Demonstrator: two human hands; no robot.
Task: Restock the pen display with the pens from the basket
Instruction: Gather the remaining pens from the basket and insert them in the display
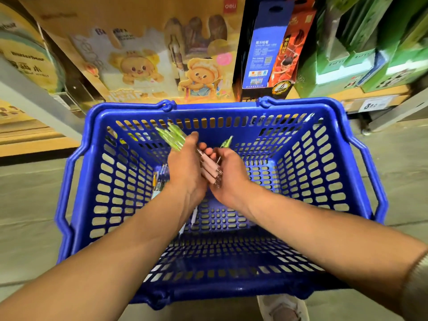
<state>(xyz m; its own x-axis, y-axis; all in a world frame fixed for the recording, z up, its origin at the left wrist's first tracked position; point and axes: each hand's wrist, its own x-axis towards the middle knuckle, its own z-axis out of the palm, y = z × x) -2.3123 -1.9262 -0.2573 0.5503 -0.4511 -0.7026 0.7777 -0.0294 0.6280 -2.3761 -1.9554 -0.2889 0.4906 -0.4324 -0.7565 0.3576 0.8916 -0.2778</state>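
Store shelving fills the background and it's pretty blurry: a cartoon bear display box (139, 68), a blue hanging pack (266, 49) and some green boxes (370, 54), with print we mostly can't read. Down on the concrete floor (393, 163) sits the blue basket (220, 110), and we've got both arms reaching into it.

Our left hand (185, 167) is curled round a bunch of pink pens (209, 169), with green tops (172, 137) fanning out past the fingers. The palm hides how many there are. Our right hand (229, 172) has its fingers curled on the clear-tipped end of that same bunch.

One more green-topped pen (227, 142) pokes up behind the right fingers, and we can't tell if it's held or just leaning on the mesh. The left forearm covers most of the loose pens (159, 179) on the basket bottom, so only a few barrels show. A shoe (282, 309) is cut off at the bottom edge.
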